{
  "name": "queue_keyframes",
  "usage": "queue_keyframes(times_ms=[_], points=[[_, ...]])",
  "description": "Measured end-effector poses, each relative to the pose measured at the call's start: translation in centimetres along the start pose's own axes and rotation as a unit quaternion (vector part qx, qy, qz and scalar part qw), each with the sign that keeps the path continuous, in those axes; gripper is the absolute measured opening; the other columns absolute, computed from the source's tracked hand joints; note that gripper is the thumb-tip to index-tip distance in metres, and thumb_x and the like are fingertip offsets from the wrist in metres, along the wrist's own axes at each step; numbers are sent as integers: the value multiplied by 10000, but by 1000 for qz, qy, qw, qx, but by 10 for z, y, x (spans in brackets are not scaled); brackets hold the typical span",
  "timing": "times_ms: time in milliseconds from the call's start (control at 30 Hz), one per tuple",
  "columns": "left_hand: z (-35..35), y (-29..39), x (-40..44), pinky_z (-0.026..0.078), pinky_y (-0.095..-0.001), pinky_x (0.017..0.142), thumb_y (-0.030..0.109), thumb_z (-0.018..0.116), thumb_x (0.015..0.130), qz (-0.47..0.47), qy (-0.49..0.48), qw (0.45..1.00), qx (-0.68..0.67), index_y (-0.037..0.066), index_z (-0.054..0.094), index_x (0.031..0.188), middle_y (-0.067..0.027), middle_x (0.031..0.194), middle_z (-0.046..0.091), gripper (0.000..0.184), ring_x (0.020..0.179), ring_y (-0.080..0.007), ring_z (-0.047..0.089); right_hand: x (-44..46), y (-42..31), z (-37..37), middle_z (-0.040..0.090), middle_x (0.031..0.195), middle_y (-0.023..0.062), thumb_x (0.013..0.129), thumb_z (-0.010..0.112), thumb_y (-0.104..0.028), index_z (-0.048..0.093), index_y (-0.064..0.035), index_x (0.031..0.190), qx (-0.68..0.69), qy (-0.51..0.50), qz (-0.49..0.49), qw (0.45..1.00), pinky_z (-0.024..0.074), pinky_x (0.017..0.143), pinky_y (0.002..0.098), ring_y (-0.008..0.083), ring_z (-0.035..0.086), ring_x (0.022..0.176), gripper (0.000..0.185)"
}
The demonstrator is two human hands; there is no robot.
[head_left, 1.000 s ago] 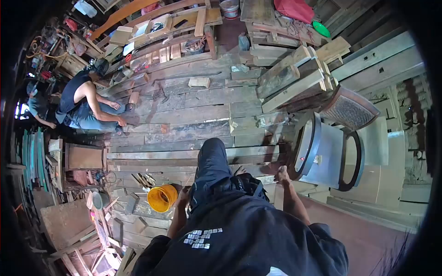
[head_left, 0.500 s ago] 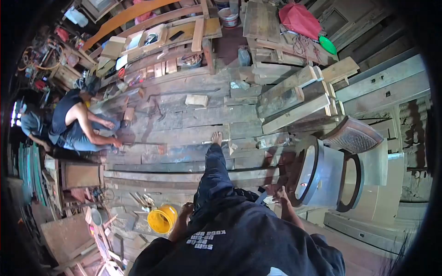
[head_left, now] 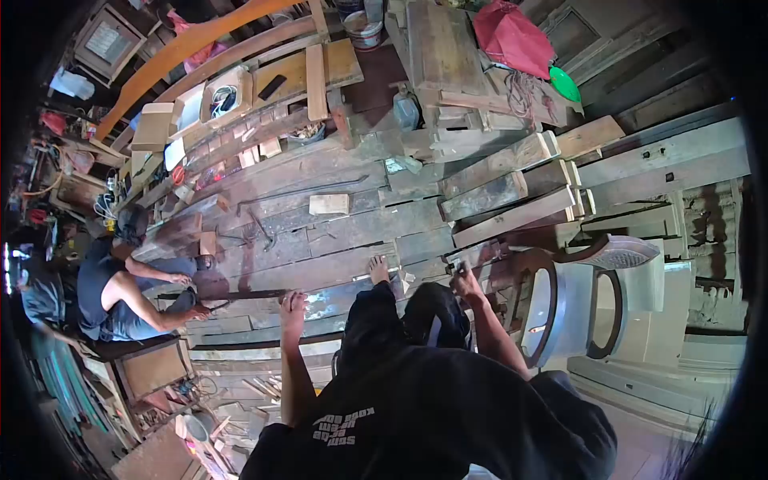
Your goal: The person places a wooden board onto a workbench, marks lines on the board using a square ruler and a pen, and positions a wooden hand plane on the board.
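My left hand (head_left: 293, 310) is out in front of me over the plank floor (head_left: 352, 244), its fingers loosely bent and nothing visible in them. A dark strip on the floor ends close to its fingertips. My right hand (head_left: 465, 282) is to the right of my knee, fingers closed around a small greyish thing too small to name. Beside that hand stands a chair (head_left: 542, 308) with a curved dark frame and pale panels. My bare foot (head_left: 378, 270) rests on the planks between my hands.
Two people sit at the left; the nearer one (head_left: 120, 296) handles a thin dark tool. A wood block (head_left: 329, 205) lies ahead. Stacked timber (head_left: 512, 180) stands at the right, and a bench (head_left: 348, 66) holds boxes and boards at the back. A red bag (head_left: 514, 36) lies beyond.
Both my hands have moved forward from beside my body, and my right knee has come up into view. My view has shifted; the yellow bucket is now almost hidden behind my left arm.
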State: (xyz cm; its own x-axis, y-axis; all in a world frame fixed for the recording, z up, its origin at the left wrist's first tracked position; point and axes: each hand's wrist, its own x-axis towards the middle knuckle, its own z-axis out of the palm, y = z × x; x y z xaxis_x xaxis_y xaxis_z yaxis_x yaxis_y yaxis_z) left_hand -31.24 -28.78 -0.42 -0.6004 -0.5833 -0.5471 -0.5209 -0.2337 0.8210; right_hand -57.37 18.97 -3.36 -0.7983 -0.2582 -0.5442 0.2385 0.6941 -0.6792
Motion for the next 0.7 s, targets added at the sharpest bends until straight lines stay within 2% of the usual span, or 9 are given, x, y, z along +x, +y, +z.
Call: queue_keyframes(times_ms=[100, 133, 167, 267, 300, 400, 500, 633, 700], points=[[-14, -19, -11, 583, -371, 764, 332, 608, 1064, -63, 31, 997, -15, 45, 626, 1296, -90, 1121, 724, 369, 938, -221, 724, 63, 47, 36, 641, 810, 183, 1004, 596, -210, 522, -16, 1192, -293, 160, -434, 837, 543, 673, 530, 392, 671, 717, 280], [-38, -89, -3, 584, -372, 749, 361, 614, 1060, 28, -7, 997, 74, 46, 632, 1295, -88, 1076, 726, 394, 926, -214, 720, 43, -8, 26, 680, 913, 236, 962, 644, -206, 601, 9, 1080, -46, 16, -150, 988, 561, 692, 525, 441, 690, 755, 250], [-54, -137, -1, 584, -373, 733, 391, 619, 1056, 123, -29, 979, 157, 46, 638, 1293, -85, 1032, 728, 419, 915, -208, 715, 49, -11, 25, 680, 913, 236, 962, 644, -206, 601, 9, 1080, -44, 20, -150, 988, 561, 692, 525, 441, 690, 755, 250], [-24, -134, -62, 569, -415, 654, 378, 661, 1017, -206, 26, 974, 89, 68, 694, 1083, -65, 920, 697, 318, 800, -228, 688, 134, 100, 51, 698, 956, 208, 941, 659, -181, 599, 7, 1172, -594, -6, -481, 645, 593, 616, 503, 434, 700, 770, 304], [-21, -137, -80, 567, -416, 646, 379, 659, 1019, -199, -18, 965, 171, 70, 693, 1085, -66, 923, 699, 317, 795, -229, 690, 140, 112, 54, 698, 956, 208, 941, 659, -181, 599, 7, 1172, -594, 2, -478, 647, 593, 616, 503, 434, 700, 770, 304], [-12, -147, -109, 561, -418, 621, 381, 653, 1023, -88, -107, 922, 361, 77, 693, 1093, -70, 929, 706, 315, 779, -232, 698, 104, 58, 39, 656, 1141, 219, 1008, 573, -135, 434, 20, 1429, -78, -38, 61, 994, 595, 465, 414, 340, 725, 737, 470], [-16, -144, -100, 555, -421, 597, 383, 646, 1028, -17, -140, 895, 423, 83, 693, 1101, -73, 935, 713, 312, 764, -235, 705, 77, 13, 19, 664, 1127, 224, 1019, 543, -88, 474, -13, 1354, -23, -48, 175, 983, 595, 576, 448, 379, 711, 774, 351], [-8, -97, -49, 548, -424, 565, 385, 638, 1034, 189, -142, 833, 500, 91, 693, 1111, -78, 944, 722, 309, 743, -240, 715, 110, 114, 47, 615, 1057, 245, 1016, 584, -107, 533, -39, 1274, -405, -46, -181, 895, 545, 910, 424, 399, 653, 1062, 271], [-26, -97, 13, 555, -413, 574, 359, 622, 1042, -284, -78, 956, 13, 71, 673, 1180, -93, 1008, 748, 324, 780, -247, 736, 86, 34, 27, 611, 1076, 266, 993, 596, -116, 584, -21, 1236, -117, -39, 51, 991, 527, 939, 479, 413, 620, 1115, 261]])
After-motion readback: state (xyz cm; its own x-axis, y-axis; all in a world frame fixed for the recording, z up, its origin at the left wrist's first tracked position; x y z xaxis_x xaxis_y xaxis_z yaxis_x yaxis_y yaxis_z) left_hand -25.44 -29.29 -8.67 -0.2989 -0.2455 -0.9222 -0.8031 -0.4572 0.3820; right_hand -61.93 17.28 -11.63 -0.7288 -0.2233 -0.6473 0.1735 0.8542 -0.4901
